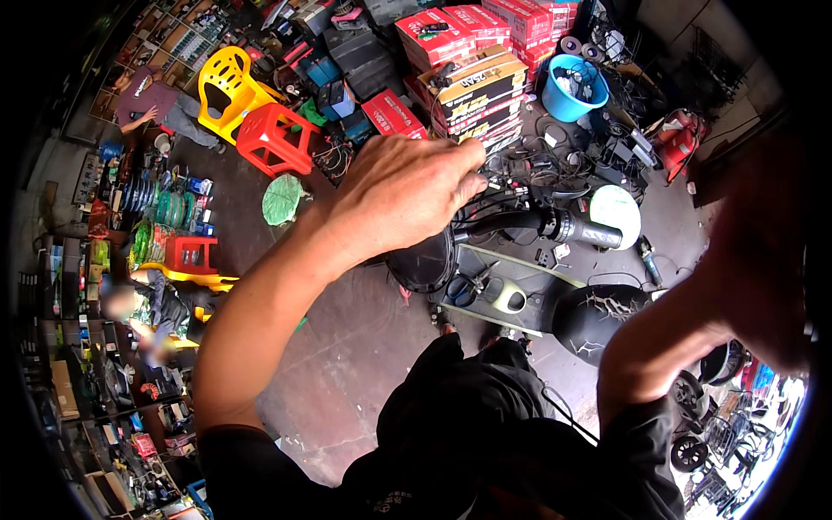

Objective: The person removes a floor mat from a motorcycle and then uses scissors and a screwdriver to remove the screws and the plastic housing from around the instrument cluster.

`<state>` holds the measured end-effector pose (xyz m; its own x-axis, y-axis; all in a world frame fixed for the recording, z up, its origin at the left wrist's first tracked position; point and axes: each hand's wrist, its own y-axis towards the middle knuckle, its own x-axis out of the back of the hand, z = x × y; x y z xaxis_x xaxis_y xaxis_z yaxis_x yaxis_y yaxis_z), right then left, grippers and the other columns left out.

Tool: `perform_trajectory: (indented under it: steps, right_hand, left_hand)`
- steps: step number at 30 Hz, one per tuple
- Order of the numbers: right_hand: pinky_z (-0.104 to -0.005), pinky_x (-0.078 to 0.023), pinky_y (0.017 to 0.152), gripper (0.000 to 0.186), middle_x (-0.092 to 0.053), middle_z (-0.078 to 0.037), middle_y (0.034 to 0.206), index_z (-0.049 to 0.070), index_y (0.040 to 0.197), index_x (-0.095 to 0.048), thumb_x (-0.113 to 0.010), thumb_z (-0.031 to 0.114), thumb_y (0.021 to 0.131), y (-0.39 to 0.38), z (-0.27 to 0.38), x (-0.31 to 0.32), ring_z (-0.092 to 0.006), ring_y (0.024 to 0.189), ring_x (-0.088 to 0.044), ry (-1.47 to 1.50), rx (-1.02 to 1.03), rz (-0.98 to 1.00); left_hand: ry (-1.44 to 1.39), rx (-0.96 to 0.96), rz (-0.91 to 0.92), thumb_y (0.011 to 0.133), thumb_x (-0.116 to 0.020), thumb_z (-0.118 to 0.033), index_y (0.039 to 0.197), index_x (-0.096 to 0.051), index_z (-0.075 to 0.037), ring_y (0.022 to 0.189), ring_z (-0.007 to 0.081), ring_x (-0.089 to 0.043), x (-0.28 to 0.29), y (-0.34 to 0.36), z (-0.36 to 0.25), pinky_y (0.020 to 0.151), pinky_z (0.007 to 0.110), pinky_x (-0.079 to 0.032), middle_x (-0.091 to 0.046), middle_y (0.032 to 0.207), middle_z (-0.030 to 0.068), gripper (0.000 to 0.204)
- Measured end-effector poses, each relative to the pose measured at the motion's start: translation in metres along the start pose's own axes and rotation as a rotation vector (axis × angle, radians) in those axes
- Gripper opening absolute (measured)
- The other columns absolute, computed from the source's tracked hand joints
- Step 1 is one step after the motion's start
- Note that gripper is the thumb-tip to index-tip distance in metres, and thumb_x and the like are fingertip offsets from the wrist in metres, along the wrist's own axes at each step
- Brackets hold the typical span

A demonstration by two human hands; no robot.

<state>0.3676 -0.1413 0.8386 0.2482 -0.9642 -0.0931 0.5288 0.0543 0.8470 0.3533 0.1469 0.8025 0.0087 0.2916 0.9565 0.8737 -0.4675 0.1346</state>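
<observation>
My left hand (403, 186) reaches out over the front of a scooter, its thumb and fingers pressed together; whatever they hold, if anything, is too small or hidden to name. Just beyond and below it run the black handlebar grip (598, 232) and dark cables. On the scooter's grey footboard (555, 282) lie a pair of scissors (468, 288) and a pale green plastic piece (508, 297) with an oval hole. A rounded black part (598, 319) with pale crack-like lines sits behind the footboard. My right hand (763, 269) is raised close at the right rim, dark and blurred, its fingers hidden.
Stacked red boxes (438, 39) and a blue tub (574, 89) stand ahead, beside tangled cables. A red stool (276, 139) and yellow chair (227, 87) are at far left. Two other people sit along the left. Crowded shelves line the left; wheels (689, 452) lie lower right.
</observation>
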Motion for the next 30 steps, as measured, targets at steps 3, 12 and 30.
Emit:
perform_trajectory:
  steps: [3, 12, 30]
  right_hand:
    - [-0.0244, -0.038, 0.057, 0.018, -0.048, 0.003, 0.072, 0.007, 0.095, -0.058, -0.063, 0.02, 0.084, 0.005, 0.028, 0.022, -0.0078, 0.062, -0.044, 0.064, 0.094, -0.004]
    - [-0.0233, -0.039, 0.056, 0.017, -0.05, 0.003, 0.072, 0.006, 0.095, -0.06, -0.066, 0.017, 0.084, -0.011, 0.065, 0.022, -0.0067, 0.063, -0.045, 0.054, 0.185, -0.034]
    - [-0.0212, -0.039, 0.055, 0.016, -0.054, 0.004, 0.073, 0.004, 0.095, -0.062, -0.071, 0.01, 0.083, -0.056, 0.048, -0.033, -0.0046, 0.063, -0.048, -0.141, -0.208, -0.176]
  left_hand:
    - [-0.006, -0.002, -0.012, 0.089, -0.061, -0.021, 0.094, -0.056, -0.006, 0.07, 0.035, -0.063, -0.002, -0.004, 0.002, 0.059, 0.045, -0.046, -0.065, 0.077, 0.0128, 0.017]
    - [-0.043, -0.045, -0.086, 0.088, -0.063, -0.022, 0.091, -0.053, -0.007, 0.069, 0.0358, -0.062, -0.002, -0.005, 0.001, 0.058, 0.045, -0.045, -0.062, 0.073, 0.0133, 0.018]
    - [-0.075, -0.066, 0.003, 0.087, -0.065, -0.017, 0.103, -0.06, -0.005, 0.072, 0.0345, -0.063, -0.002, -0.007, 0.0, 0.062, 0.042, -0.048, -0.063, 0.083, 0.011, 0.021]
